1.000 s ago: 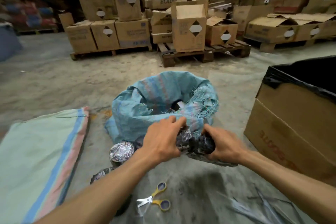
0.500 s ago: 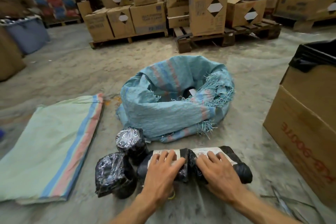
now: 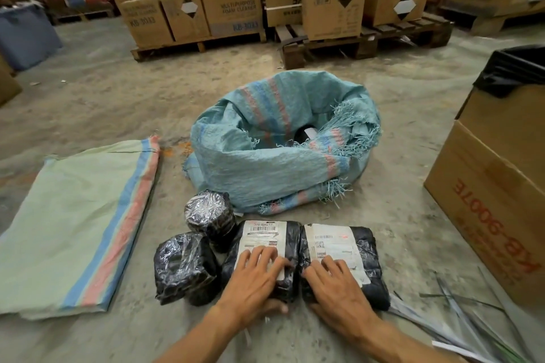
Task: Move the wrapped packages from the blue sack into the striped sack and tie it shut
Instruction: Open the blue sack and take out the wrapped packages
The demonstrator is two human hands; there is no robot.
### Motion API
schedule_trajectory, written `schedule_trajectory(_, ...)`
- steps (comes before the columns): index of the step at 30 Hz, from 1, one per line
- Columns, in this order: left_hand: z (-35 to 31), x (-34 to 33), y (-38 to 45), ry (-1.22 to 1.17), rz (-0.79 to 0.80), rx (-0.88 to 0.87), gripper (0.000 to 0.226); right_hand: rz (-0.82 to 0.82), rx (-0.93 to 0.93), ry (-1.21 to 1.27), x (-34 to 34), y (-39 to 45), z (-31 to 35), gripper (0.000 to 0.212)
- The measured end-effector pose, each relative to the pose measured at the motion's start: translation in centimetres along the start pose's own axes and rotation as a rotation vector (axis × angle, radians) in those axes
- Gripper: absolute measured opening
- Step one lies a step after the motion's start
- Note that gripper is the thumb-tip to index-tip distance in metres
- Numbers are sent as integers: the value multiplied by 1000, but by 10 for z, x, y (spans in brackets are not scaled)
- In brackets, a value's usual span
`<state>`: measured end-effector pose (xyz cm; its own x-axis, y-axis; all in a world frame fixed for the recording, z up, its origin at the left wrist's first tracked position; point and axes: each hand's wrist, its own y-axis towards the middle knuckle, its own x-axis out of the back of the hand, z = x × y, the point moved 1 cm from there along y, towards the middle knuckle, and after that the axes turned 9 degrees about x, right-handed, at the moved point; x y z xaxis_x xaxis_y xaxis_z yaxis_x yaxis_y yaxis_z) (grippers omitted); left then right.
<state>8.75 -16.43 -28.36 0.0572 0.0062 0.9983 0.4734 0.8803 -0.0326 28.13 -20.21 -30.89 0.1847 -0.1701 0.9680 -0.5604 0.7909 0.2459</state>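
The fingers point(image 3: 267, 253) of the left hand point(image 3: 255, 280) lie spread and nearly straight on top of a black-wrapped package with a white label point(image 3: 262, 240), the thumb tucked down its near side. The right hand point(image 3: 334, 289) rests the same way, fingers fanned flat, on a second labelled package point(image 3: 342, 244) that lies touching the first, side by side on the concrete floor point(image 3: 103, 97). Just left of them stand two more packages in shiny clear film, a squarish one point(image 3: 184, 267) and a round one point(image 3: 209, 216) behind it. Beyond these the blue sack point(image 3: 265, 168) sits slumped with its frayed mouth rolled open, one dark package point(image 3: 303, 134) showing inside. The striped sack point(image 3: 70, 224) lies flat on the floor to the left, apart from the packages. A cardboard box lined with a black bag point(image 3: 498, 186) stands at the right, with loose strapping point(image 3: 460, 315) beside it.
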Motion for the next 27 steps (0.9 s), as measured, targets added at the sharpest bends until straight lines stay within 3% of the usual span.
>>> schedule_trajectory(3, 5, -1, 1, -45, 38, -3, 83, 81, 13, 114, 8, 0, 0, 53)
schedule_trajectory(5, 5, 8, 6, -82, 71, -5, 83, 73, 19, 262, 19, 6, -8, 40)
schedule_trajectory(8, 3, 29, 20, -147, 13, 1, 49, -20, 6, 427, 37, 26, -22, 18)
schedule_trajectory(11, 0, 59, 45, -212, -136, 17, 18, -172, -1, 420, 53, 53, -39, 5)
schedule_trajectory(17, 14, 127, 110, -366, -254, 208, 33, -359, -162, 486, 93, 120, -92, 20)
schedule_trajectory(19, 24, 142, 137, -334, -255, 219, 39, -334, -189, 473, 102, 144, -116, 20)
schedule_trajectory(22, 40, 151, 179, -277, -268, 171, 30, -254, -186, 375, 104, 181, -152, 19)
schedule_trajectory(24, 52, 150, 209, -122, -240, 174, 31, -200, -189, 292, 103, 210, -173, 25)
schedule_trajectory(27, 73, 132, 247, 40, 65, 249, 53, 53, -202, 143, 91, 243, -202, 36)
